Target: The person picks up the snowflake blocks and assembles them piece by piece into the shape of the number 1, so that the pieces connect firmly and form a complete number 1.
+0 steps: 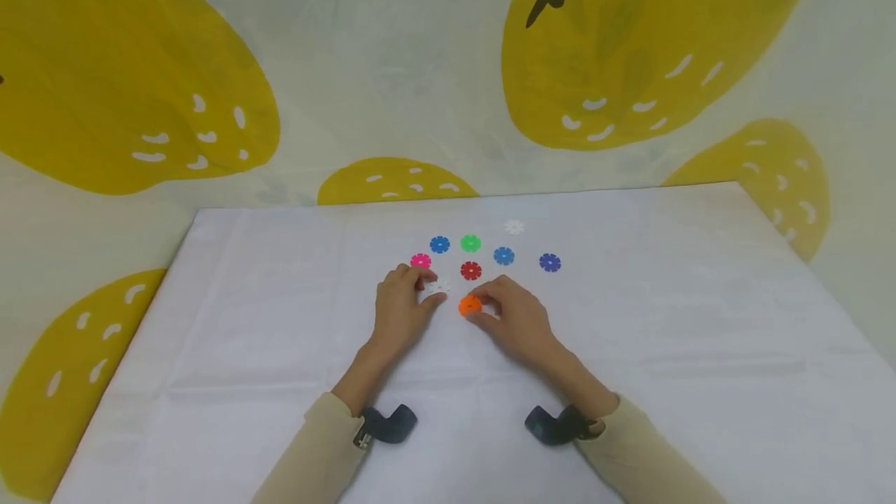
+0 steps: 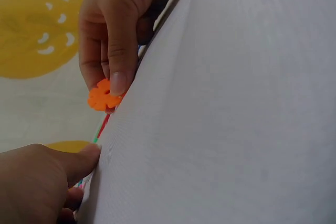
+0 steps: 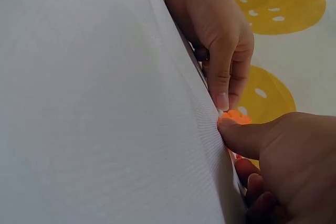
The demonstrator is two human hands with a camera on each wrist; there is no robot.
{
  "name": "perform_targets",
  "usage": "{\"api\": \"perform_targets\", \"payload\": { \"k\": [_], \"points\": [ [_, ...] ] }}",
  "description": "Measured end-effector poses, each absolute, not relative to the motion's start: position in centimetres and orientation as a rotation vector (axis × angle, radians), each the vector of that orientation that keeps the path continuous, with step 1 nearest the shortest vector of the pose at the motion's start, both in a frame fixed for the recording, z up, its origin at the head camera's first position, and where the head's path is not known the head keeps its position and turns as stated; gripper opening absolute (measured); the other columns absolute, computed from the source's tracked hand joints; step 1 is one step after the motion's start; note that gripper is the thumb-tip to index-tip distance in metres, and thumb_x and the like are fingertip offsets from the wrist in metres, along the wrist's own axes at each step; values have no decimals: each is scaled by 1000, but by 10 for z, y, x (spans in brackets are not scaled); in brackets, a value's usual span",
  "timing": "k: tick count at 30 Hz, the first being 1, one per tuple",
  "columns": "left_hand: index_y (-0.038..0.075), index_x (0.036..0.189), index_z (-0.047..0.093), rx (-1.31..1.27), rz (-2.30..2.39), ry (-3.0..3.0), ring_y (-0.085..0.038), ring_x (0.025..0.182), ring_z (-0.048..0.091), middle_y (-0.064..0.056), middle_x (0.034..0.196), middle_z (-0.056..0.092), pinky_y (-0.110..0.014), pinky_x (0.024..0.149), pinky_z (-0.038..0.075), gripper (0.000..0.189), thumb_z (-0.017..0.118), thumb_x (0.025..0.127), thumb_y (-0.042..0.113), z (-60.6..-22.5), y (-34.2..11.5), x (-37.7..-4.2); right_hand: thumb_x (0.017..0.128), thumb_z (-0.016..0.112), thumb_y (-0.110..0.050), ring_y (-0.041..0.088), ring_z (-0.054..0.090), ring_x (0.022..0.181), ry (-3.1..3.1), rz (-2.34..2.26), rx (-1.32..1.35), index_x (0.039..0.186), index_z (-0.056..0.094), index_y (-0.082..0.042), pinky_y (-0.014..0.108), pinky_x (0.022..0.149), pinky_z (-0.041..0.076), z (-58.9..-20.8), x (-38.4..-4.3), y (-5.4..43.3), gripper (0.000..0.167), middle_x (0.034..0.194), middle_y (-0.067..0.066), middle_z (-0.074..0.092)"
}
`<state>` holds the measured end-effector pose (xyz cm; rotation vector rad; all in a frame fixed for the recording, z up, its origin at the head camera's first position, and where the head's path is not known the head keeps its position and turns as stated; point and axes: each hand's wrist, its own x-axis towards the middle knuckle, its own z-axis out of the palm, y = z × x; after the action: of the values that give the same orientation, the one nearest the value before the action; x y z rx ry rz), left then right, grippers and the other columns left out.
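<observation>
While R hand (image 1: 516, 319) pinches a notched orange disc (image 1: 469, 306) (bright, w/ petal-like edge), L hand (image 1: 402, 303)'s by white disc (image 1: 439, 286), can't tell if gripping.

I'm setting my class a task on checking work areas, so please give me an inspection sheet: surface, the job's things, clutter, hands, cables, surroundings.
Surface: white cloth, visibly creased.
Job's things: nine notched discs: orange disc, near white disc, and farther back pink disc, red disc, green disc, purple disc, far white disc, left blue disc, right blue disc.
Clutter: nothing seen.
Left hand: curved around near white disc; grip unclear.
Right hand: pinches orange disc.
Cables: nothing seen.
Surroundings: pale backdrop with yellow fruit-like shapes.
</observation>
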<state>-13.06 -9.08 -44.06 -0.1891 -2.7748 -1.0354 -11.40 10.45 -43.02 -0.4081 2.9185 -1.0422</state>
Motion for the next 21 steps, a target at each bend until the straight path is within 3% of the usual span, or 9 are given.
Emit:
{"api": "perform_targets", "payload": {
  "k": [7,13,21],
  "points": [
    [10,103,64,-231,-1118,-2729,-19,87,49,-1,92,57,-38,81,37,30,79,80,21,-440,-92,-128,85,73,-23,11,52,78,2945,-1072,-450,110,68,-18,24,65,48,-433,-113,106,26,95,-6,59],
    [10,98,66,-249,-1230,-2652,-19,74,45,0,79,56,-34,71,36,22,78,80,13,-439,-94,-129,87,72,-20,12,53,77,2935,-1124,-444,107,69,-15,25,66,48,-430,-114,104,21,95,-4,61],
    [9,101,66,-273,-1362,-2608,-16,71,49,2,77,54,-25,62,43,17,73,85,11,-438,-92,-125,88,70,-19,13,51,76,2908,-1159,-394,106,68,-16,26,65,47,-429,-110,105,19,90,-5,59]
  ]
}}
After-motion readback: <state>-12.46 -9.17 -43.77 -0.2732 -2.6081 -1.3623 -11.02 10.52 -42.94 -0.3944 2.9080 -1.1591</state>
